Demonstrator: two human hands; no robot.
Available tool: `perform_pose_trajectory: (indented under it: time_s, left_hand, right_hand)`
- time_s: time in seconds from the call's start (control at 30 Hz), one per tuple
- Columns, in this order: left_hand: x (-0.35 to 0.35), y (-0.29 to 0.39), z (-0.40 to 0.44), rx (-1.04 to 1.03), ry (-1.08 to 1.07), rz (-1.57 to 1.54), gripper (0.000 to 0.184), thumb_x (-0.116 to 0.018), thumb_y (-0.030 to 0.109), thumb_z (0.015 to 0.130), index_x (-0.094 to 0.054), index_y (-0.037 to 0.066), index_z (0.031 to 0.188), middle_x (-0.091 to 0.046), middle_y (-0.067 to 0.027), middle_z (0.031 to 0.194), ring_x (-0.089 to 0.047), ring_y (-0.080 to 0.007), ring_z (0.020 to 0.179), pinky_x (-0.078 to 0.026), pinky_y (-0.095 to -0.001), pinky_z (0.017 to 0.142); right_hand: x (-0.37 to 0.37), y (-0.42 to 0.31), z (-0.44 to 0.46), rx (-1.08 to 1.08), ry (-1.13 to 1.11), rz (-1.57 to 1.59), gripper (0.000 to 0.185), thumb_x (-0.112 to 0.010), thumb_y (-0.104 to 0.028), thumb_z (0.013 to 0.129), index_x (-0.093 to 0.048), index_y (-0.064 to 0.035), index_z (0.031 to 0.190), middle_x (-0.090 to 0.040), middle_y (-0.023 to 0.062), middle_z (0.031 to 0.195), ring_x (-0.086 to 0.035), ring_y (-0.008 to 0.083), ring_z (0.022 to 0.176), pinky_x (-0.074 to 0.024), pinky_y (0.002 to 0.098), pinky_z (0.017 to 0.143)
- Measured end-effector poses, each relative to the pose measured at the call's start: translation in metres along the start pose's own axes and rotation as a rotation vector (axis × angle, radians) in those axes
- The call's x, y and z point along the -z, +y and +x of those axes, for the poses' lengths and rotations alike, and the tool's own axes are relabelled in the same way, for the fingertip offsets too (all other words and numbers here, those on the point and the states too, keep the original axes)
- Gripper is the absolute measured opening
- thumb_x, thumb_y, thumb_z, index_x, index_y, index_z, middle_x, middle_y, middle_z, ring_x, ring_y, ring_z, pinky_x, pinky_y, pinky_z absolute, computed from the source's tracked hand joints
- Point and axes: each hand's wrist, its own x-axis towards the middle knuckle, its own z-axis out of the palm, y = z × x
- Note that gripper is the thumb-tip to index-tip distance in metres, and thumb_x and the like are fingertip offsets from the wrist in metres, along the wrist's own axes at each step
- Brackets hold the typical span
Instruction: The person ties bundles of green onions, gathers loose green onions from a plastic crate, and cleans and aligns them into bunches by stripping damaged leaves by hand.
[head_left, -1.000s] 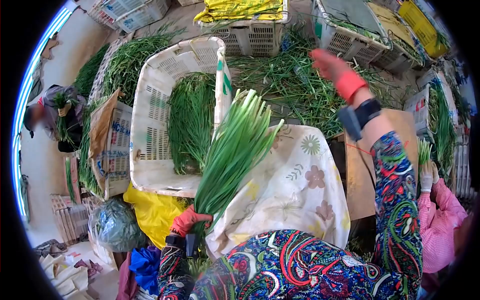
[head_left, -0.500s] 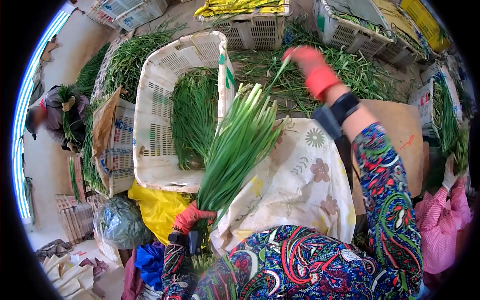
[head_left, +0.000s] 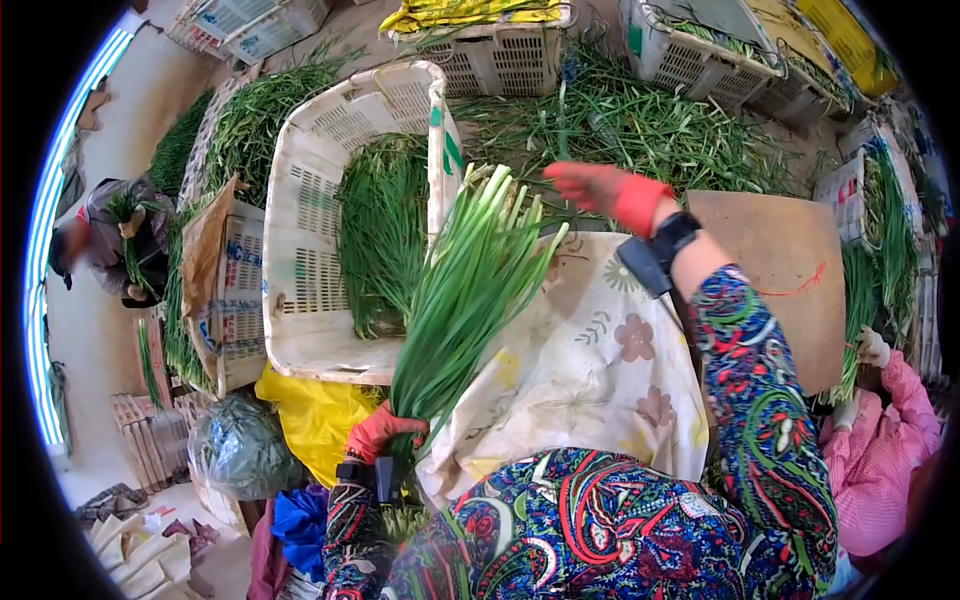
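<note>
My left hand (head_left: 385, 434), in a red glove, is closed around the leafy lower end of a bunch of garlic chives (head_left: 455, 290). The bunch leans up and to the right over my lap, its pale stem ends at the top. My right hand (head_left: 608, 192), also red-gloved, hovers just right of those stem ends. Its fingers are stretched out, with nothing visible in them. A flowered white cloth (head_left: 590, 350) covers my lap under the bunch.
A white plastic crate (head_left: 285, 210) holding more chives stands just left of the bunch. Loose leaves (head_left: 640, 130) litter the floor ahead. A brown board (head_left: 770, 290) is at the right. Other people (head_left: 885, 460) handle chives at both sides; further crates (head_left: 500, 65) line the back.
My right hand has come down and toward the bunch; the thin leaf it held is gone from its fingers. My left hand keeps its hold. The co-worker at right has lowered their chives.
</note>
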Motion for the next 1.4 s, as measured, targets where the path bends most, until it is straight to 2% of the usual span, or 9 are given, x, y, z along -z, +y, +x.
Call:
perform_pose_trajectory:
  time_s: [0.1,0.3,0.47,0.57,0.67,0.77,0.93,1.13,1.4]
  left_hand:
    - [-0.008,0.005,-0.003,-0.020,0.011,0.015,0.023,-0.067,0.000,0.068,-0.056,0.000,0.088,-0.058,-0.0065,0.067,-0.054,-0.0146,0.053,-0.043,-0.0265,0.048]
    - [-0.009,0.008,-0.004,-0.029,-0.020,0.039,0.017,-0.067,0.001,0.068,-0.056,0.000,0.082,-0.057,-0.0056,0.065,-0.054,-0.0142,0.052,-0.043,-0.0258,0.048]
    - [-0.005,0.007,-0.002,0.004,-0.034,0.071,0.015,-0.065,0.002,0.068,-0.057,0.000,0.081,-0.057,-0.0052,0.065,-0.054,-0.0137,0.054,-0.044,-0.0253,0.050]
    - [-0.002,0.002,-0.001,-0.021,-0.031,0.125,0.014,-0.065,0.002,0.069,-0.058,0.000,0.081,-0.057,-0.0052,0.065,-0.055,-0.0138,0.054,-0.044,-0.0251,0.051]
    - [-0.003,0.004,0.000,-0.106,-0.068,0.168,0.014,-0.065,0.003,0.070,-0.058,0.000,0.082,-0.057,-0.0054,0.065,-0.055,-0.0140,0.054,-0.044,-0.0252,0.051]
    - [-0.004,0.003,-0.001,-0.027,-0.043,0.091,0.014,-0.065,0.002,0.070,-0.058,0.000,0.081,-0.058,-0.0060,0.066,-0.055,-0.0142,0.054,-0.044,-0.0254,0.052]
    - [-0.004,0.008,-0.003,-0.059,-0.066,0.114,0.013,-0.065,0.002,0.071,-0.057,0.000,0.082,-0.058,-0.0069,0.066,-0.056,-0.0150,0.056,-0.044,-0.0263,0.053]
    - [-0.006,0.007,-0.002,-0.036,-0.043,-0.058,0.018,-0.066,0.001,0.069,-0.057,0.000,0.085,-0.058,-0.0069,0.067,-0.055,-0.0146,0.057,-0.044,-0.0261,0.052]
    - [0.008,-0.007,0.010,-0.137,0.035,0.050,0.030,-0.069,0.002,0.070,-0.057,0.001,0.098,-0.060,-0.0035,0.075,-0.055,-0.0122,0.059,-0.045,-0.0263,0.052]
  right_hand:
    - [-0.030,0.028,0.030,0.020,-0.171,0.041,0.046,-0.051,-0.051,0.079,-0.062,-0.0140,0.104,-0.060,0.0127,0.099,-0.055,0.0207,0.094,-0.0410,0.0309,0.081]
    - [-0.054,-0.019,0.010,-0.023,0.206,-0.696,0.040,-0.054,-0.040,0.081,-0.064,-0.0032,0.092,-0.061,0.0027,0.068,-0.049,0.0140,0.047,-0.0416,0.0253,0.047]
    - [0.035,-0.048,-0.004,0.399,0.518,0.120,0.021,-0.053,-0.017,0.082,-0.062,-0.0020,0.094,-0.064,0.0015,0.084,-0.037,0.0043,0.048,-0.0302,0.0198,0.039]
    - [0.072,-0.039,-0.016,0.406,0.536,-0.312,0.055,-0.060,-0.023,0.076,-0.044,0.0000,0.123,-0.052,0.0107,0.120,-0.053,0.0177,0.099,-0.0417,0.0289,0.084]
    - [0.015,-0.032,-0.037,0.246,0.063,-0.554,0.076,-0.062,-0.033,0.072,-0.031,0.0000,0.132,-0.024,0.0133,0.141,-0.024,0.0207,0.130,-0.0211,0.0278,0.104]
    - [-0.022,0.005,-0.011,0.209,-0.211,-0.369,0.060,-0.066,-0.028,0.070,-0.048,-0.0071,0.123,-0.036,0.0120,0.135,-0.036,0.0180,0.122,-0.0278,0.0276,0.100]
    - [-0.079,-0.004,-0.012,-0.001,-0.376,-0.680,0.034,-0.062,-0.029,0.075,-0.061,-0.0083,0.102,-0.063,0.0060,0.083,-0.058,0.0175,0.058,-0.0481,0.0270,0.056]
    - [-0.057,0.022,0.033,0.736,-0.038,-1.110,0.028,-0.057,-0.029,0.071,-0.062,-0.0067,0.087,-0.061,0.0151,0.080,-0.059,0.0310,0.071,-0.0465,0.0379,0.064]
    - [0.129,-0.058,-0.028,0.626,0.619,-1.110,0.025,-0.040,-0.013,0.086,-0.061,-0.0097,0.098,-0.058,0.0115,0.104,-0.054,0.0270,0.097,-0.0430,0.0337,0.083]
